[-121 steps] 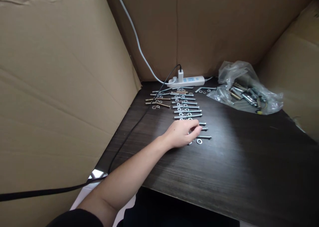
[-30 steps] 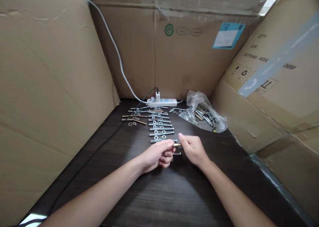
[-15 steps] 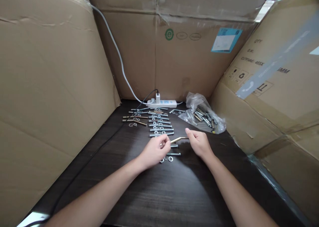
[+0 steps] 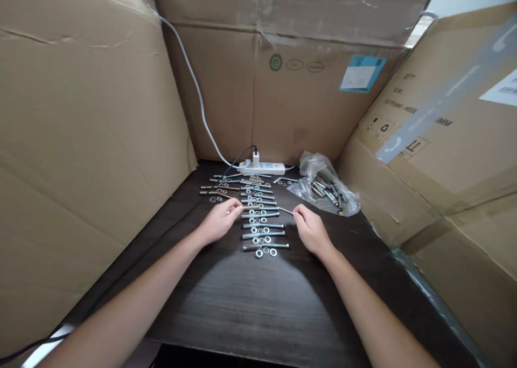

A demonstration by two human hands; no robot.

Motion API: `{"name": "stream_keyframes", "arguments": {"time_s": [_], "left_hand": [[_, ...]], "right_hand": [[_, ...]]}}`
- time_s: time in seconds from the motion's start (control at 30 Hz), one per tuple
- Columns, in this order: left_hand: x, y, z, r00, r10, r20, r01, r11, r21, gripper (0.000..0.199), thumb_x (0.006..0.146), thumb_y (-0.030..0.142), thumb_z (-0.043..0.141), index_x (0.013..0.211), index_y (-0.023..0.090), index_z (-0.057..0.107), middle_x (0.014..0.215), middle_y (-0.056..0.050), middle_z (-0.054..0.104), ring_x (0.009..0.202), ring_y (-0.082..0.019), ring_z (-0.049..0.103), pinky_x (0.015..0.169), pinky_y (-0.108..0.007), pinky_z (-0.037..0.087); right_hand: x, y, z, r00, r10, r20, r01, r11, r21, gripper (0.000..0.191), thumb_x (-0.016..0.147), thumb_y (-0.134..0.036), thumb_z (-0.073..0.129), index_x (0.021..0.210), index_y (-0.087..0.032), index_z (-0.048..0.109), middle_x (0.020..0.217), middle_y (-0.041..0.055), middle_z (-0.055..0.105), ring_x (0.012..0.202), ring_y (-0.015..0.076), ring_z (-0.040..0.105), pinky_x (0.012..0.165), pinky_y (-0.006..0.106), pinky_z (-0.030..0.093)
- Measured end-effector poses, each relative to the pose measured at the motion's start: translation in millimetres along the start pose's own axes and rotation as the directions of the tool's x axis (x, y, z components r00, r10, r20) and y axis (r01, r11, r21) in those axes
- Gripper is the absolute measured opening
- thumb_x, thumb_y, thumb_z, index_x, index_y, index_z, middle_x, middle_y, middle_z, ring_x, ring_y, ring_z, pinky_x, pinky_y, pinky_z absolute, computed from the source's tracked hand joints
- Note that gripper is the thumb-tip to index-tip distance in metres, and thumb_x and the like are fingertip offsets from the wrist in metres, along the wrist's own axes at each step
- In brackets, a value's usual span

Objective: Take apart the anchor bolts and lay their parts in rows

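In the head view my left hand (image 4: 220, 221) pinches one end of a brass-coloured metal sleeve (image 4: 251, 207) above the rows of hardware. My right hand (image 4: 313, 228) has its fingers closed on a thin metal rod (image 4: 286, 210), which points left. A gap separates the sleeve from the rod. Below and between the hands lie rows of silver bolts with sleeves (image 4: 266, 246). Nuts and washers (image 4: 273, 253) sit beside the bolts. The inner ends of both held pieces are hidden by my fingers.
Brass-coloured and silver pieces (image 4: 220, 188) lie at the back left. A clear plastic bag (image 4: 309, 166) of metal parts lies at the back right. Behind stands a white power strip (image 4: 277, 168). A black cable (image 4: 177, 222) crosses the left side. Cardboard walls (image 4: 302, 115) enclose the table.
My hands have moved apart, the left one leftward and away from me. The bent-looking brass-coloured piece they held together now shows as two separate pieces, one in each hand.
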State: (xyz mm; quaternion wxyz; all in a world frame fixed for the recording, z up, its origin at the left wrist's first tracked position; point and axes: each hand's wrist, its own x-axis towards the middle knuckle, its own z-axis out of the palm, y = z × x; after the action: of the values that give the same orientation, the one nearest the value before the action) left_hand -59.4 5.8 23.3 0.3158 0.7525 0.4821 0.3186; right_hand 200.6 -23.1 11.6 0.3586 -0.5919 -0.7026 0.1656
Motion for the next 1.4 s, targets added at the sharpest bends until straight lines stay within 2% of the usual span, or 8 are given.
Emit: {"name": "stream_keyframes", "arguments": {"time_s": [0.17, 0.3, 0.47, 0.57, 0.67, 0.83, 1.07, 1.4], "left_hand": [[-14, -26, -34.3, 0.997, -0.078, -0.015, 0.080, 0.979, 0.186, 0.031, 0.089, 0.045, 0.037, 0.088, 0.018, 0.052, 0.082, 0.000, 0.059, 0.076, -0.015, 0.052, 0.069, -0.024, 0.038], [-25, -44, -51.9, 0.985, -0.166, -0.042, 0.170, 0.922, 0.347, 0.031, 0.091, 0.045, 0.033, 0.091, 0.020, 0.051, 0.071, 0.001, 0.056, 0.068, -0.016, 0.052, 0.062, -0.025, 0.036], [-31, -57, -60.0, 0.966, -0.241, -0.090, 0.250, 0.801, 0.543, 0.026, 0.091, 0.041, 0.034, 0.098, 0.023, 0.052, 0.082, -0.002, 0.060, 0.081, -0.019, 0.057, 0.067, -0.026, 0.037], [-30, -59, -63.9, 0.955, -0.256, -0.148, 0.292, 0.749, 0.594, 0.024, 0.091, 0.040, 0.035, 0.099, 0.025, 0.053, 0.081, -0.001, 0.061, 0.083, -0.019, 0.057, 0.071, -0.027, 0.038], [-28, -61, -66.4, 0.953, -0.229, -0.200, 0.304, 0.712, 0.633, 0.023, 0.091, 0.036, 0.035, 0.100, 0.025, 0.054, 0.085, -0.002, 0.064, 0.083, -0.019, 0.058, 0.073, -0.028, 0.038], [-24, -63, -65.6, 0.947, -0.193, -0.258, 0.320, 0.666, 0.674, 0.025, 0.091, 0.033, 0.037, 0.104, 0.023, 0.056, 0.089, -0.005, 0.067, 0.084, -0.021, 0.061, 0.073, -0.030, 0.039], [-21, -65, -65.6, 0.939, -0.203, -0.279, 0.341, 0.667, 0.662, 0.025, 0.091, 0.032, 0.039, 0.107, 0.025, 0.057, 0.089, -0.005, 0.067, 0.086, -0.021, 0.061, 0.075, -0.029, 0.040], [-17, -70, -67.0, 0.947, -0.166, -0.275, 0.310, 0.694, 0.650, 0.024, 0.090, 0.031, 0.041, 0.109, 0.024, 0.055, 0.094, -0.006, 0.067, 0.089, -0.022, 0.061, 0.078, -0.031, 0.040]], "right_hand": [[-1, 1, 1, 0.999, -0.049, 0.002, 0.049, 0.999, 0.013, 0.020, 0.087, -0.029, 0.038, 0.076, -0.018, 0.051, 0.070, -0.0002, 0.054, 0.065, 0.0136, 0.049, 0.060, 0.023, 0.034], [-2, -7, 4, 0.997, -0.083, 0.001, 0.083, 0.996, -0.025, 0.022, 0.090, -0.030, 0.037, 0.080, -0.018, 0.053, 0.075, 0.0014, 0.057, 0.066, 0.0140, 0.051, 0.062, 0.024, 0.036], [7, -49, 24, 0.953, -0.268, 0.138, 0.294, 0.929, -0.225, 0.021, 0.092, -0.029, 0.040, 0.087, -0.019, 0.057, 0.087, 0.0042, 0.061, 0.083, 0.0168, 0.054, 0.074, 0.025, 0.038], [20, -81, 50, 0.901, -0.361, 0.239, 0.429, 0.821, -0.376, 0.023, 0.093, -0.030, 0.040, 0.089, -0.019, 0.060, 0.091, 0.0057, 0.062, 0.088, 0.0187, 0.052, 0.078, 0.028, 0.036], [33, -101, 76, 0.874, -0.388, 0.292, 0.483, 0.752, -0.449, 0.024, 0.093, -0.031, 0.041, 0.091, -0.018, 0.062, 0.093, 0.0068, 0.061, 0.091, 0.0209, 0.050, 0.079, 0.030, 0.035], [46, -112, 101, 0.881, -0.335, 0.336, 0.466, 0.739, -0.486, 0.024, 0.092, -0.031, 0.044, 0.089, -0.017, 0.064, 0.094, 0.0087, 0.061, 0.093, 0.0218, 0.050, 0.080, 0.031, 0.035], [53, -110, 113, 0.919, -0.214, 0.330, 0.367, 0.769, -0.523, 0.021, 0.088, -0.031, 0.049, 0.084, -0.017, 0.065, 0.090, 0.0090, 0.064, 0.092, 0.0220, 0.055, 0.078, 0.031, 0.034], [61, -111, 130, 0.942, -0.187, 0.279, 0.313, 0.789, -0.528, 0.020, 0.086, -0.032, 0.051, 0.085, -0.017, 0.063, 0.089, 0.0083, 0.066, 0.088, 0.0221, 0.058, 0.075, 0.031, 0.034]]}}
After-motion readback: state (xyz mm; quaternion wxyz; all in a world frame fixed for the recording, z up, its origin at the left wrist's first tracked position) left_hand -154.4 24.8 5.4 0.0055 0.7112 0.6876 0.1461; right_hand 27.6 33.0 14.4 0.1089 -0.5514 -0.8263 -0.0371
